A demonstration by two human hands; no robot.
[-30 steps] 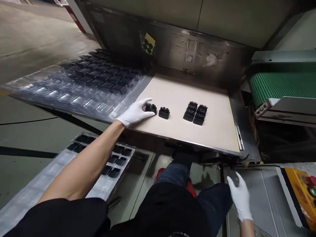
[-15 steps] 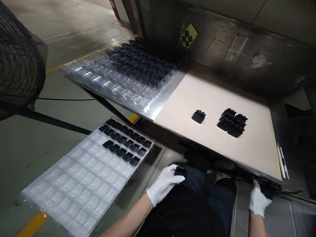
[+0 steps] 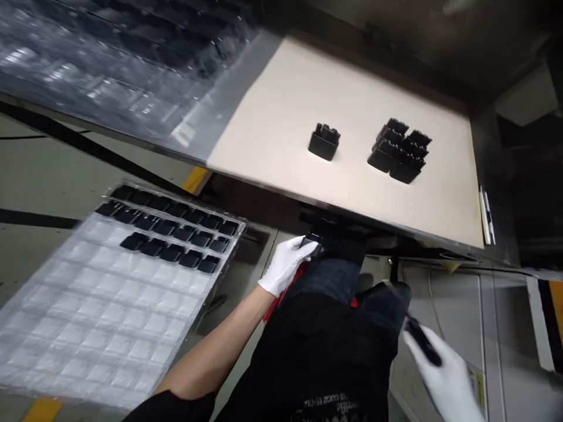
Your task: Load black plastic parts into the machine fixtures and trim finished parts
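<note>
Evidently the work was partway along. The left hand (image 3: 287,265) pinched a black plastic block (image 3: 313,237) between thumb and fingers, just off the table's front edge and above the person's lap. The right hand (image 3: 446,375), to the right of the legs, had its fingers closed around a black-handled tool (image 3: 424,343) with a thin shaft, blurred by motion.

On the tan sheet (image 3: 352,105) covering the metal table (image 3: 235,85), a single black block with a knobbed top (image 3: 324,142) stood near the front edge. Toward the right edge stood a tight two-column cluster of similar blocks (image 3: 399,152); whether these had been worked on could not be told.

Below the table's front left part, a clear plastic tray (image 3: 132,287) held two rows of black pieces (image 3: 165,227) along its far edge and five in a third; pale pockets made up the rest.
</note>
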